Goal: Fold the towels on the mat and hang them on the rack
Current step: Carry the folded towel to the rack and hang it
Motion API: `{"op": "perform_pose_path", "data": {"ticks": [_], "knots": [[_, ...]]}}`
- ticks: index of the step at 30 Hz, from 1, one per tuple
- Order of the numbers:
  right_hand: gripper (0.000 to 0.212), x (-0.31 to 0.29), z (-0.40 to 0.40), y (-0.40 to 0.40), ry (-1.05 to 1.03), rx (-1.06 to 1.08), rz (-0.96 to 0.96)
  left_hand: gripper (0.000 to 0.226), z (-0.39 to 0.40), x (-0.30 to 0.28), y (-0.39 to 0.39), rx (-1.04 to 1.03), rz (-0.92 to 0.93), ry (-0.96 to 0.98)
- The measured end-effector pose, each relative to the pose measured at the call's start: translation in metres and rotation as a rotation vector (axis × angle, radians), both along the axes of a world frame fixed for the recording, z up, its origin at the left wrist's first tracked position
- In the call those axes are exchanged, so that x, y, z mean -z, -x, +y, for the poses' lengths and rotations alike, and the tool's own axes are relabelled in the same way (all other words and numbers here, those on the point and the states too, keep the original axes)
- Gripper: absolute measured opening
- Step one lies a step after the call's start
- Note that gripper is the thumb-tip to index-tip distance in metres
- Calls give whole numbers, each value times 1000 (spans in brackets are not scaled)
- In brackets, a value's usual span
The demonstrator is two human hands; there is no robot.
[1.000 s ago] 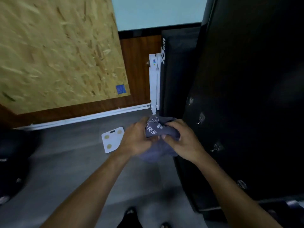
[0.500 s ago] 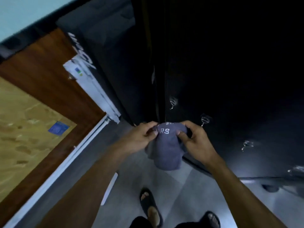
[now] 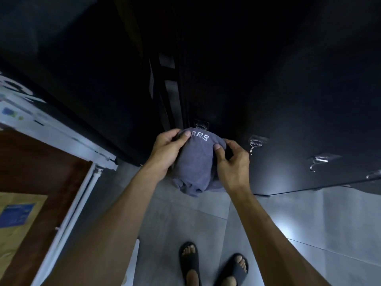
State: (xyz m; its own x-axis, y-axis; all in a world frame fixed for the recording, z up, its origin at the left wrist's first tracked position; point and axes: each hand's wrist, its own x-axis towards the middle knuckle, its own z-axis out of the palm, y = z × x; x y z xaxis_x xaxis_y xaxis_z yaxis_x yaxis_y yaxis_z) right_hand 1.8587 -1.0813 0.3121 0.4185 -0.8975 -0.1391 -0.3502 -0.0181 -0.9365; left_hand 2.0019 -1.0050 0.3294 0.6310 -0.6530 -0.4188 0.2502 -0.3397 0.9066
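We grip the grey towel [image 3: 195, 162] with our left hand [image 3: 167, 149] and right hand [image 3: 232, 162], holding its top edge at the leftmost hook [image 3: 199, 126] on the black panel [image 3: 288, 100]. Neighbouring hooks [image 3: 255, 144] to the right hang bare above grey floor [image 3: 185, 213].

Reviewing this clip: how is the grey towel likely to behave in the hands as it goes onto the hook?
The grey towel is probably floppy: its lower end sags and bunches below the left hand and right hand. It seems light, since pinching fingers carry it. Draped over the small hook, it may slide off unless centred.
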Motion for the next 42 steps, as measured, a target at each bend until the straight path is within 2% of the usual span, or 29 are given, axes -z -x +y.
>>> {"op": "perform_pose_path", "data": {"ticks": [4, 8, 10, 12, 14, 17, 19, 21, 22, 23, 24, 27, 30, 32, 38, 42], "knots": [[18, 18, -1, -9, -38, 110, 63, 15, -11, 14, -7, -84, 204, -12], [13, 30, 4, -18, -167, 237, 27, 23, -16, 26, -5, -94, 243, -58], [13, 32, 6, -21, -239, 268, -3, 23, -16, 30, -3, -152, 138, -112], [14, 31, 8, -23, -290, 293, -25, 22, -10, 30, -4, -204, -86, -99], [14, 32, 8, -23, -311, 294, -12, 19, 0, 25, -2, -66, -230, -44], [16, 36, 5, -27, -372, 264, -11, 58, 12, 15, 8, 254, -236, -115], [29, 40, 7, -27, -322, 282, 99, 78, 14, 14, 11, 360, -291, -196], [39, 40, 17, -19, -83, 364, 226, 80, 13, 12, 11, 383, -306, -224], [33, 37, 26, -13, 75, 370, 192, 79, 12, 12, 10, 386, -303, -225], [25, 34, 34, -8, 180, 323, 124, 79, 11, 13, 9, 387, -296, -225], [23, 33, 41, -5, 198, 241, 48, 78, 11, 13, 9, 388, -278, -222], [42, 34, 47, -7, -76, 2, -73, 79, 10, 17, 5, 398, -199, -227], [38, 37, 39, -13, -329, -27, -174, 91, 11, 18, -3, 471, -192, -272], [30, 33, 32, -15, -428, -13, -209, 88, 11, 18, -7, 514, -184, -288], [23, 26, 27, -19, -426, -45, -195, 80, 10, 12, -8, 554, -188, -293], [26, 22, 15, -11, -324, -119, -39, 65, 5, 6, -14, 593, -287, -319]]}}
